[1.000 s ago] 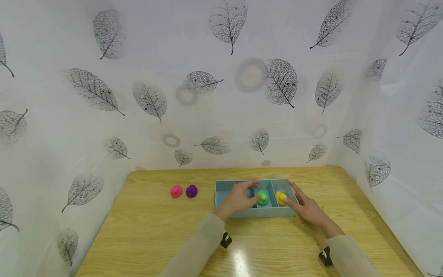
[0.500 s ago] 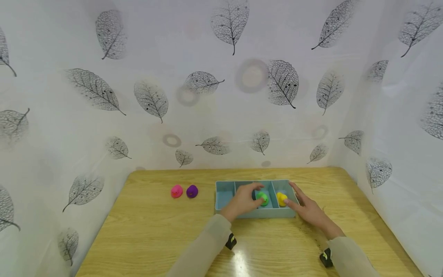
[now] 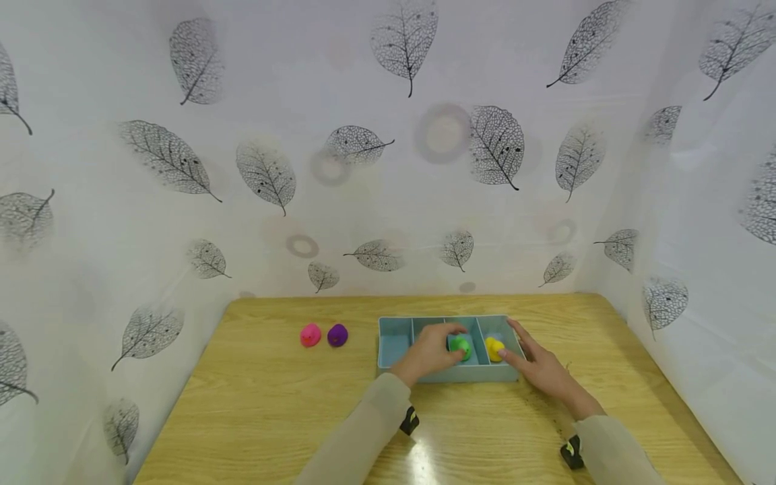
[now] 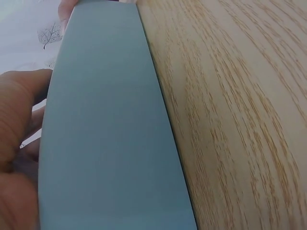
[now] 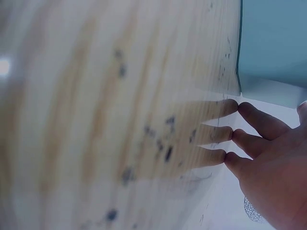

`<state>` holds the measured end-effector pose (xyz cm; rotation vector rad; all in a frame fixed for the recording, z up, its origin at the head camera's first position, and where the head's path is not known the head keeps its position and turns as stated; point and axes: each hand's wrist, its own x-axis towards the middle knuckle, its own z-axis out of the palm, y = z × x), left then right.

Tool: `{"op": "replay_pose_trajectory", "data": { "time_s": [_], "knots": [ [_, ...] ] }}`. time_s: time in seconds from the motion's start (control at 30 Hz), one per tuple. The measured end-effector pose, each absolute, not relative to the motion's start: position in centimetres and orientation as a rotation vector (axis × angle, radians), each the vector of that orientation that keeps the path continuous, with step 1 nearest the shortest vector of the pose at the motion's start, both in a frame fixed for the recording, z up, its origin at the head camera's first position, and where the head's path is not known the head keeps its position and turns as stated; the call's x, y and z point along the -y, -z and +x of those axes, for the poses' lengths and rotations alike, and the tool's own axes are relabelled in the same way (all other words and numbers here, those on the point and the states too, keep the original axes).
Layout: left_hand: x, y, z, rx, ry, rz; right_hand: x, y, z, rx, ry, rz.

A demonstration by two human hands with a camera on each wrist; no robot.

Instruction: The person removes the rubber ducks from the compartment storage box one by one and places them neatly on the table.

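The rounded green duck [image 3: 463, 345] is framed by the left hand's [image 3: 430, 347] thumb and curved fingers, inside the smooth blue box [image 3: 451, 374]; whether it is pinched cannot be told. The right hand [image 3: 542, 369] is spread against the box's end, fingertips rested on the wood-grained surface [image 3: 261, 404]. The second compartment is largely hidden.

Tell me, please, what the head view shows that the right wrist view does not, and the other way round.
Only the head view: the green duck and yellow duck in separate compartments, the pink duck and purple duck outside the tray, and the left hand.

Only the right wrist view: three fingers of the right hand meeting their reflections in the tabletop.

Both: the right hand, part of the tray, the tabletop with dark specks, and the leaf-printed backdrop.
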<state>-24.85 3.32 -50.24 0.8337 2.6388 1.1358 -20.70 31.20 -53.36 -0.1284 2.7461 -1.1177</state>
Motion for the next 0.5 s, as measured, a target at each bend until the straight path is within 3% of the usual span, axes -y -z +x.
{"op": "replay_pose_trajectory", "data": {
  "time_s": [0.5],
  "knots": [
    [-4.18,50.22,-25.09,-2.583,-1.117,0.773,-31.39,53.58,-20.74,-2.730,1.147,-0.131]
  ]
}}
